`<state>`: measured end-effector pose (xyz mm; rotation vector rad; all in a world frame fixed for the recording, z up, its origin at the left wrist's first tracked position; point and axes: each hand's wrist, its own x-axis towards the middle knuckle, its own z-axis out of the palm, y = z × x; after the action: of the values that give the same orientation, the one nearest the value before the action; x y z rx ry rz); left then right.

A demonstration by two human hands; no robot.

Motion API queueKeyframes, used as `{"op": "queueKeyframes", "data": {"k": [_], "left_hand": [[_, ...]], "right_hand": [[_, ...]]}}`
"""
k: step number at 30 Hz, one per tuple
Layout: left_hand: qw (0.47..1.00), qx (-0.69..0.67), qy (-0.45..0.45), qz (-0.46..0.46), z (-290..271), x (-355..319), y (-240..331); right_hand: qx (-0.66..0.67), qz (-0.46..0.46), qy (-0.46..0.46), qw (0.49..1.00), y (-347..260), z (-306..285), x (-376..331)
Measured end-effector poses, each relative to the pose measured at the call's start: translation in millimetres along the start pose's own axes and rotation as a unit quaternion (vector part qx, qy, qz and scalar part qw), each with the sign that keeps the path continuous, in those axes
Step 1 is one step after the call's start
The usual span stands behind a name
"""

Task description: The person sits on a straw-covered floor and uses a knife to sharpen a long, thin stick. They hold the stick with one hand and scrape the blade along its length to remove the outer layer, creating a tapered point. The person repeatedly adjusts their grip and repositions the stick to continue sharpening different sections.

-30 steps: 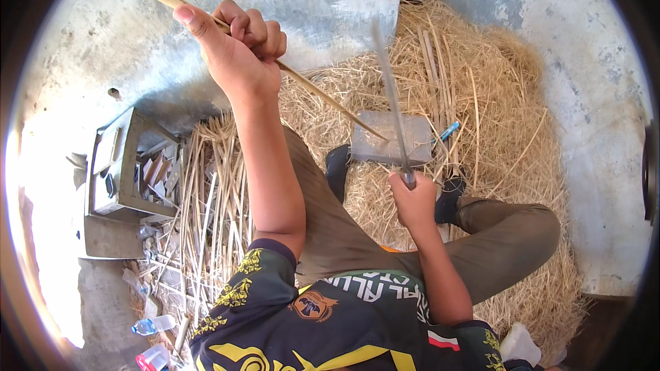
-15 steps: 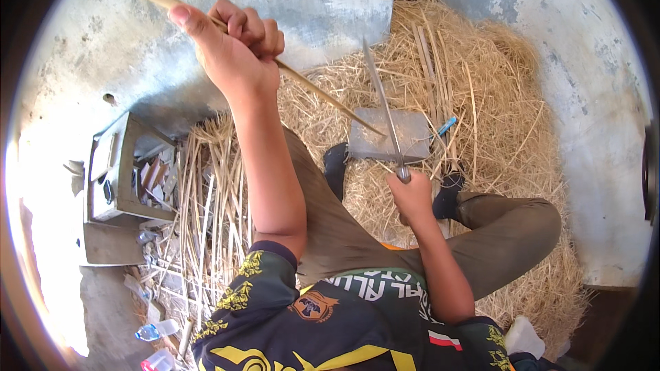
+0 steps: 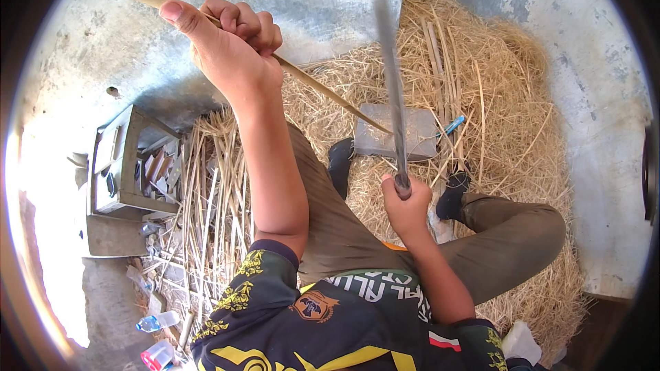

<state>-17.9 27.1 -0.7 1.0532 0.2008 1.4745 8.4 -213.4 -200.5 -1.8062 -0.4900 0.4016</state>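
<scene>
At the far left stands a small open-sided cabinet (image 3: 127,165) with scraps inside, and a clear plastic bottle (image 3: 158,321) lies below it in view. Next comes a heap of long pale strips (image 3: 213,196). The left hand (image 3: 237,55), raised, is closed around a long, bamboo-like stick (image 3: 320,87), which slants from the upper left down to a grey block (image 3: 416,134). The stick's lower end is over the block, just beside a knife (image 3: 394,89); whether they touch I cannot tell. The right hand (image 3: 408,209) grips the knife's handle, its blurred blade pointing up and away. Right of the block lies a blue object (image 3: 454,124), among straw-like shavings (image 3: 512,89).
</scene>
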Motion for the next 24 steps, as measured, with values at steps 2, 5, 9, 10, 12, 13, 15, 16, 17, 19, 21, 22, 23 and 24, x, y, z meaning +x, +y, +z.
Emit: {"op": "queueKeyframes", "data": {"k": [2, 5, 9, 10, 12, 13, 15, 16, 17, 19, 21, 22, 23, 24], "left_hand": [[1.000, -0.005, 0.009, -0.014, 6.7, -7.1, 1.5], [1.000, -0.003, 0.011, -0.007, 1.0, -5.3, 2.6], [1.000, 0.005, 0.026, 0.008, 1.7, -8.4, 6.1], [0.999, 0.013, 0.030, 0.015, 3.0, -10.0, 6.6], [0.999, 0.010, 0.022, 0.028, 6.1, -10.3, 4.7], [0.999, 0.010, 0.018, 0.035, 6.9, -10.5, 4.0], [0.999, 0.006, 0.019, 0.028, 7.2, -10.7, 3.8], [0.999, 0.001, 0.018, 0.027, 8.9, -10.4, 4.4], [0.999, 0.007, 0.027, 0.020, 8.7, -12.4, 4.3], [0.999, 0.001, 0.035, 0.016, -0.6, -6.2, 4.3], [0.999, -0.004, 0.037, 0.019, -3.1, -2.8, 4.4], [0.999, -0.002, 0.037, 0.024, -4.2, -3.1, 4.8], [0.999, 0.000, 0.038, 0.029, -5.0, -3.5, 5.2], [0.999, 0.003, 0.036, 0.033, -3.8, -3.8, 5.1]], "right_hand": [[0.017, -0.009, 0.012, 1.000, 17.2, 8.5, -4.1], [-0.080, 0.166, -0.066, 0.981, 26.0, 2.7, 4.6], [-0.115, 0.118, -0.052, 0.985, 14.4, -13.4, 12.3], [-0.094, 0.098, -0.032, 0.990, 8.2, -12.2, 9.5], [-0.050, 0.058, 0.007, 0.997, 1.0, -8.9, 3.2], [-0.036, 0.048, 0.008, 0.998, 3.7, -7.3, 0.6], [-0.005, 0.027, 0.012, 1.000, 16.3, -1.4, -3.7], [-0.014, 0.081, -0.030, 0.996, 26.7, -0.7, -3.6], [-0.023, 0.135, -0.071, 0.988, 39.7, -1.2, -2.9], [-0.094, 0.156, -0.083, 0.980, 31.0, -5.7, -0.2], [-0.110, 0.121, -0.063, 0.985, 16.5, -12.1, 4.9], [-0.116, 0.106, -0.056, 0.986, 7.5, -13.4, 4.6], [-0.088, 0.077, -0.035, 0.993, -6.1, -12.5, 1.3], [-0.056, 0.062, -0.019, 0.996, -9.4, -9.3, -1.5]]}}
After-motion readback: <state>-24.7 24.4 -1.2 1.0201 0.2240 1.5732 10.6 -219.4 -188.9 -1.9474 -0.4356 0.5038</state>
